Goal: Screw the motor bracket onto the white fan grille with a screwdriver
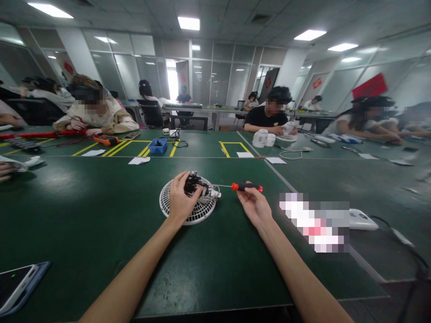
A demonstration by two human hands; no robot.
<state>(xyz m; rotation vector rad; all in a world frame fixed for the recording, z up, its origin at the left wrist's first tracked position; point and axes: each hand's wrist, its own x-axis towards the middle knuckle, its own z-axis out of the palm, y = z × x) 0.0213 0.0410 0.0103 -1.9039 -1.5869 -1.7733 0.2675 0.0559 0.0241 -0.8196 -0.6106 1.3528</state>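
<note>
I am observing two bare hands working above a green table (101, 202). The left hand (182, 197) is curling thumb and fingers around a black mechanism (193, 182), which is sitting over a round white grille (164, 204) near the middle of the table. The right hand (256, 205), palm partly upturned and fingers half bent, is gripping a red-and-black screwdriver (248, 187) by its handle. The shaft is pointing left, level, towards the mechanism; whether its tip is touching, I cannot tell. A blue tray (158, 148) is standing farther back, a phone (15, 287) is lying at the near left corner, and a co-worker in black (261, 117) is sitting across the table
</note>
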